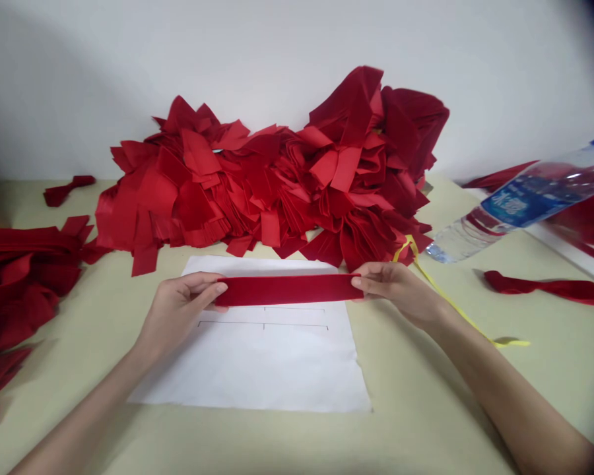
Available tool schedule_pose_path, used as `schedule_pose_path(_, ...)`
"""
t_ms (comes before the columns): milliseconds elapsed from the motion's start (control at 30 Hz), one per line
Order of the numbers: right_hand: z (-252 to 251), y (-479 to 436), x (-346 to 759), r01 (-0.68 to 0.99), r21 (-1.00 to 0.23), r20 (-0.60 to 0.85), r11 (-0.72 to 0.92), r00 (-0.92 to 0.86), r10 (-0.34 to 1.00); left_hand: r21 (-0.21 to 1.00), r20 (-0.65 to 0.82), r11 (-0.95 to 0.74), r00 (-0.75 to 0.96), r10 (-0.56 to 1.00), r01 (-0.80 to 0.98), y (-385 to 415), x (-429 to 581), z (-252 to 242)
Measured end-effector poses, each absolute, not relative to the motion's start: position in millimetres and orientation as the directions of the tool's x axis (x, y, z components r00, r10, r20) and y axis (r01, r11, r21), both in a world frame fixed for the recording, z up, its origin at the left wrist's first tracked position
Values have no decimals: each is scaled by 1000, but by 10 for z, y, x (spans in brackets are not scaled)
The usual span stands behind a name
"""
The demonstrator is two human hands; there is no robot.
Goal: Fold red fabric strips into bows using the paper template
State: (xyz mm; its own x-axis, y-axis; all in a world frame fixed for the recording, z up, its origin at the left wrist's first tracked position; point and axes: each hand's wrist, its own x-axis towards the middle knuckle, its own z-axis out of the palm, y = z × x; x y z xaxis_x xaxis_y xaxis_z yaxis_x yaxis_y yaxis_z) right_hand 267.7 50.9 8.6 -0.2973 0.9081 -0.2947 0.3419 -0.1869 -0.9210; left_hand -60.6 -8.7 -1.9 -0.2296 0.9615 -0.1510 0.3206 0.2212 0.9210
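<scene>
A strip of red velvet ribbon (287, 290) is stretched flat between my hands, just above a sheet of white paper (257, 373). My left hand (178, 313) pinches the strip's left end between thumb and fingers. My right hand (391, 290) grips its right end the same way. Thin ruled lines on the paper (262, 316) lie partly under the strip. A yellow cord (450, 305) runs past my right wrist and beneath the edge of a large heap of red ribbon pieces (272, 178).
The heap leans against a white wall on a pale table (426, 396). More red fabric (20, 284) lies piled at the left, with a small red piece (69, 190) behind it. A tilted plastic water bottle (519, 204) and a loose red strip (539, 287) are at the right.
</scene>
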Motion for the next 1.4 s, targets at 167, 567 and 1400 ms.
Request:
schedule_pose_path(167, 45, 446, 2609, 270, -950, -234, -157, -281, 931, 911, -172, 244, -232, 957, 331, -47, -660, 16)
schedule_pose_path(567, -32, 332, 2400, 197, -973, -170, -122, -250, 953, 923, -195, 215, -94, 976, 318, -14, -730, 54)
schedule_pose_path(1400, 47, -485, 1802, 500, -828, -46, 255, -514, 856, 962, -267, 236, 288, 919, 138, -503, 33, -13)
